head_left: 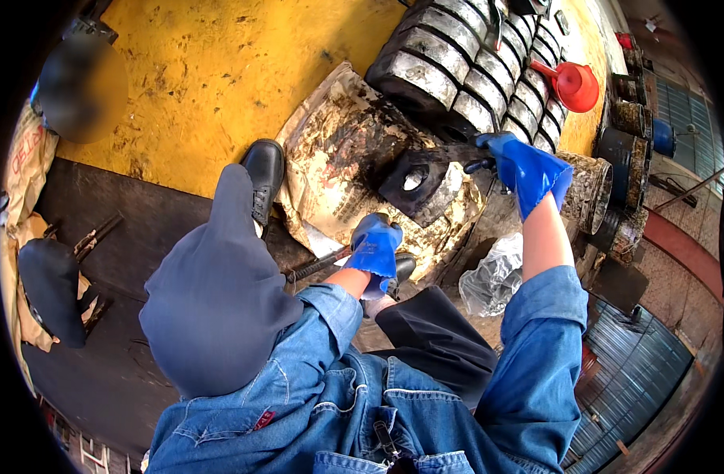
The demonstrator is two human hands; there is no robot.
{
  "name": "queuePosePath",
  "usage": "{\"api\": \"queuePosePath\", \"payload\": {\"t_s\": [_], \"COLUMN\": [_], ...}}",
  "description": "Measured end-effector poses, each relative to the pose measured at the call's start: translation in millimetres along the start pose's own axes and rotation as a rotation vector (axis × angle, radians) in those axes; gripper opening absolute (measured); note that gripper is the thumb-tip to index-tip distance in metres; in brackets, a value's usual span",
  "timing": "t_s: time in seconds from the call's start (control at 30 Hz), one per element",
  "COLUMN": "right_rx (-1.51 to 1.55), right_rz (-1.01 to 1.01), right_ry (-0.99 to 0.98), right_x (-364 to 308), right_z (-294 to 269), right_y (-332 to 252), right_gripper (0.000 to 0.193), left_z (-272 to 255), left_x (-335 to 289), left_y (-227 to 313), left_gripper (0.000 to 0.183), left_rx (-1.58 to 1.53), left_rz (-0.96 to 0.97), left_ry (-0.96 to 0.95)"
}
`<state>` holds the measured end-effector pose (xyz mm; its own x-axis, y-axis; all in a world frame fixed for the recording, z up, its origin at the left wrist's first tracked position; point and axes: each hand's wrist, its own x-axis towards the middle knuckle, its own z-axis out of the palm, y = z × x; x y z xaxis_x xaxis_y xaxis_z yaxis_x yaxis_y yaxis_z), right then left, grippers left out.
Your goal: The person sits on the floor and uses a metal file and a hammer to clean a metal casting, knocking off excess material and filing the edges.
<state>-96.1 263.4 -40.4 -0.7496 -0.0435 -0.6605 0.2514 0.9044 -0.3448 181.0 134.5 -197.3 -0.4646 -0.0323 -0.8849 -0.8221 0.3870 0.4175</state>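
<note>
A long dark strip (445, 154) points left from the right hand (516, 158), curled around its end; the bent left hand (375, 236) is closer to the body, its hold hidden.

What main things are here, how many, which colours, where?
Rounded pieces: many, silvery, smeared, stacked upper centre
Vessel: 1, red, upper right
Drums: several, dark, crusted, right
Container: 1, blue, right
Paper sheet: 1, tan, stained, centre
Flat piece: 1, black, on paper sheet
Plastic bag: 1, clear, right of centre
Rod: 1, black, centre
Crumpled paper: uncounted, tan, left edge
Padded object: 1, black, left
Surface: 1, yellow, upper left
Shoes: 2, black, beside paper sheet
Jacket: 1, blue denim, bottom
Left hand: 1, blue-gloved, centre
Right hand: 1, blue-gloved, centre right
</note>
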Motion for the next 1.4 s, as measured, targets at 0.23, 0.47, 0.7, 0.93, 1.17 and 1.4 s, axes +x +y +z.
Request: {"api": "queuePosePath", "payload": {"t_s": [0.23,0.47,0.7,0.93,1.17,1.4], "right_rx": [-0.178,0.004,0.401,0.965,1.421,1.200], "right_rz": [0.081,0.010,0.295,0.617,0.941,0.735], "right_ry": [0.050,0.033,-0.147,0.213,0.635,0.954], "right_x": [-32.7,-74.6,-97.5,-240.6,-351.4,-299.4], "right_z": [1.5,-7.4,-57.6,-111.9,-22.5,114.2], "right_y": [-53.1,-60.7,15.9,175.5,388.9,401.4], "right_gripper": [0.029,0.029,0.029,0.057,0.037,0.029], "left_z": [-0.8,10.6,4.2,-17.0,-46.4,-66.8], "left_x": [9.8,14.3,10.6,2.1,-50.2,-74.6], "left_y": [-6.5,-9.1,-18.3,-21.6,16.7,28.3], "left_gripper": [0.035,0.009,0.027,0.033,0.035,0.039], "left_rx": [-0.029,-0.082,-0.236,-0.395,-0.368,-0.214], "left_rz": [-0.009,-0.002,0.174,0.267,0.263,0.246], "left_ry": [-0.051,0.045,-0.155,-0.288,-0.274,-0.288]}}
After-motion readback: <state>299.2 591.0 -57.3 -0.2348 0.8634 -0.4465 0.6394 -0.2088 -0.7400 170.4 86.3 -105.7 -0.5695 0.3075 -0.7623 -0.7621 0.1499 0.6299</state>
